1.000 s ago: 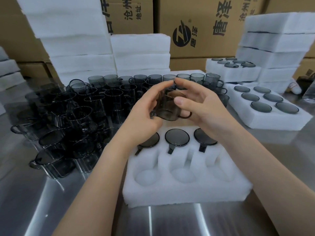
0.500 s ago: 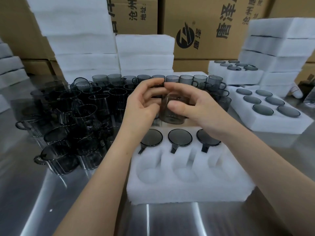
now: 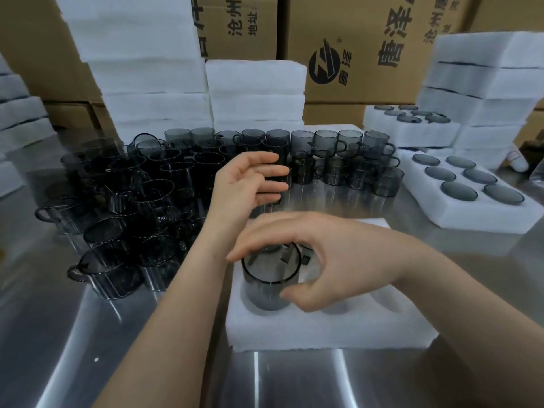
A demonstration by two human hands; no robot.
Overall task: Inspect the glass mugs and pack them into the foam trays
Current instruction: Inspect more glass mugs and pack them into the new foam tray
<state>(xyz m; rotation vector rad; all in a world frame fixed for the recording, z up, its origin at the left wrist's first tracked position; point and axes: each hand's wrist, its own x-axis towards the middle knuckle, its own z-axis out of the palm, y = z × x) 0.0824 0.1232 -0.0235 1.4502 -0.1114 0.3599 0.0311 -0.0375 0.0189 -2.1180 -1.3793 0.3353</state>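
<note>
On your far left, a dense crowd of loose mugs (image 3: 132, 201) stands on the steel surface (image 3: 73, 334), handles pointing every way; that pile is the bulk of what is left to inspect and pack. Your left hand (image 3: 247, 184) reaches into the crowd's right edge with fingers loosely curved and spread. It has hold of nothing that shows, though you cannot tell whether the fingertips touch the dark mug behind them.

Below it, the mug (image 3: 266, 287) you are packing sits upright, partway down the front-left pocket of the foam tray (image 3: 323, 334). Your right hand (image 3: 332, 260) pinches it at the rim, thumb near you and fingers arched over the far side. The two front pockets beside it look vacant; your hand hides most of the back row. So this tray seems roughly half done.

To the right, a filled tray (image 3: 482, 223) holds six mugs, and a second filled tray (image 3: 391, 134) sits behind it. Foam stacks (image 3: 141, 54) and cartons (image 3: 353, 39) wall off the back. The tight packing of the loose mugs is your likeliest obstacle, since neighbours may knock together.
</note>
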